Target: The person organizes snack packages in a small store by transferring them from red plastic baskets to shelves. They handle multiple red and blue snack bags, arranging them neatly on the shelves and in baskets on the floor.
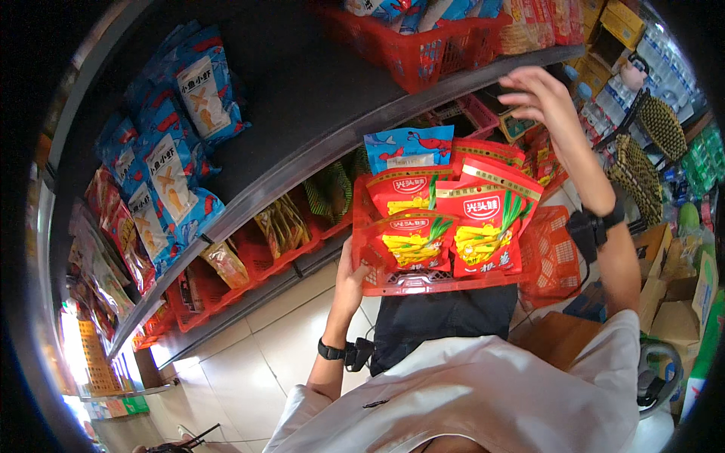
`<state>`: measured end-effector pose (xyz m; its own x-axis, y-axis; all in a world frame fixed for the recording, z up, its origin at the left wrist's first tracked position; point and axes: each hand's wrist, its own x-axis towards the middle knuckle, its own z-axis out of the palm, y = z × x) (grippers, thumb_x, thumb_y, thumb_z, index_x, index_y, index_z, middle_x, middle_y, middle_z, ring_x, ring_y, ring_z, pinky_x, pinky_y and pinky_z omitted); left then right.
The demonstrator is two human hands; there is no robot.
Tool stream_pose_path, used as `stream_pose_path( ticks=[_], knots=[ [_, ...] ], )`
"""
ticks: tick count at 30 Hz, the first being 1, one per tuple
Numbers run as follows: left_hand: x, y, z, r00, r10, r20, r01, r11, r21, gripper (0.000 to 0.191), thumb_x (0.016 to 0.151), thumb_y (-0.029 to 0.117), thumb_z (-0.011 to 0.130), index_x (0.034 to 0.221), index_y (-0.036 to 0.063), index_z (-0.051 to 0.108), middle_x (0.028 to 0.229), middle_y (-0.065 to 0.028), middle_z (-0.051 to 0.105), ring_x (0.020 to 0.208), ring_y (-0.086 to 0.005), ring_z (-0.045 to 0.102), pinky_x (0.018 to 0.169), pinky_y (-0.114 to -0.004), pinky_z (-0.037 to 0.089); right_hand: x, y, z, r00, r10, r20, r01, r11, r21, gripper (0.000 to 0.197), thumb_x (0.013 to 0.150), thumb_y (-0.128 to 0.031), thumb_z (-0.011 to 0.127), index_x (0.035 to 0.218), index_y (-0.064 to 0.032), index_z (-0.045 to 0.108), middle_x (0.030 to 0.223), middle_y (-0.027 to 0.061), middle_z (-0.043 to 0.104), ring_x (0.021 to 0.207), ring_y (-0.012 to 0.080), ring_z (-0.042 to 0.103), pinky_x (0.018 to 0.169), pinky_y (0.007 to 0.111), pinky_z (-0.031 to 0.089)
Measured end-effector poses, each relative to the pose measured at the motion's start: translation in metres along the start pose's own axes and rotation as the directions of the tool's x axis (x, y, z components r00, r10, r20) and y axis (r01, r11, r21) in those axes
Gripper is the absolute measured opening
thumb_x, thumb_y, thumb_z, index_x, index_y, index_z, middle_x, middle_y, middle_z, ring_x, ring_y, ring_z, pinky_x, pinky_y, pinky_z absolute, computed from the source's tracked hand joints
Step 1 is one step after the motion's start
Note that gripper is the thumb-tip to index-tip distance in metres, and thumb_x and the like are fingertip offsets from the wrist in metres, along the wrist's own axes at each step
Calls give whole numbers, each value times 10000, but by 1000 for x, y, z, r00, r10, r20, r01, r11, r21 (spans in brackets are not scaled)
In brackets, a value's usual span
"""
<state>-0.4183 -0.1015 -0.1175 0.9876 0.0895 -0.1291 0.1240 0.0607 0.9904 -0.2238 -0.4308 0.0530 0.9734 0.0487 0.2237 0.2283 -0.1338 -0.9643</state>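
My left hand [352, 272] grips the left side of a red plastic basket [408, 286] held before my lap. Several red snack bags [422, 243] with yellow sticks and green onions printed on them lie inside. A blue snack bag [409, 148] rises at the basket's far side. Raised beyond the basket to the right is my right hand [535, 96], its fingers apart and bent, with nothing seen in it. It is nearest the front edge of the dark shelf [317, 85], below a second red basket [436, 51] of blue bags.
Blue snack bags [170, 175] are stacked on the shelf's left part. Red baskets [283, 260] of packets line the level below. Another red basket [549, 249] stands at my right, near cardboard boxes [677, 317] and woven seats [640, 175]. Bottled water [668, 73] is farther off.
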Motion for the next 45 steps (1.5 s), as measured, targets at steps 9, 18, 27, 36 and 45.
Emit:
stream_pose_path(
  ticks=[9,18,27,36,45],
  knots=[
    [5,0,-3,1000,-17,10,17,1000,-12,632,786,-6,452,1406,-16,330,1354,-133,477,1260,-213,445,1061,-305,324,-23,-5,18,723,-551,416,629,276,-727,326,879,-131,614,1197,-82,561,1278,133,541,1145,308,544,948,386,458],
    [0,8,1,995,-81,64,83,996,-31,613,821,-3,447,1418,0,309,1327,-126,481,1227,-209,464,1041,-299,345,45,3,91,575,-453,681,817,270,-510,403,868,-92,610,1263,-89,533,1245,114,476,1169,317,505,957,411,455],
    [3,0,-1,999,-48,21,47,998,39,626,833,13,458,1437,6,295,1363,-133,461,1266,-215,434,1072,-306,310,27,15,55,581,-502,641,814,333,-477,312,872,-80,583,1184,-70,572,1355,123,479,1219,330,496,1012,405,422],
    [-2,2,3,997,-54,46,54,998,-12,652,836,30,460,1463,32,281,1372,-97,459,1229,-195,462,1035,-301,354,-76,97,-128,996,84,-14,-83,927,-366,329,998,-321,500,1173,-55,584,1079,46,639,1015,122,597,816,264,479],
    [-10,1,-3,995,-88,-43,87,996,-12,633,865,81,488,1460,27,280,1387,-96,445,1238,-188,444,1045,-301,336,-159,115,-57,660,738,139,-633,646,-427,638,970,-536,445,1363,-35,484,1254,78,583,1181,162,516,940,329,460]
  ],
)
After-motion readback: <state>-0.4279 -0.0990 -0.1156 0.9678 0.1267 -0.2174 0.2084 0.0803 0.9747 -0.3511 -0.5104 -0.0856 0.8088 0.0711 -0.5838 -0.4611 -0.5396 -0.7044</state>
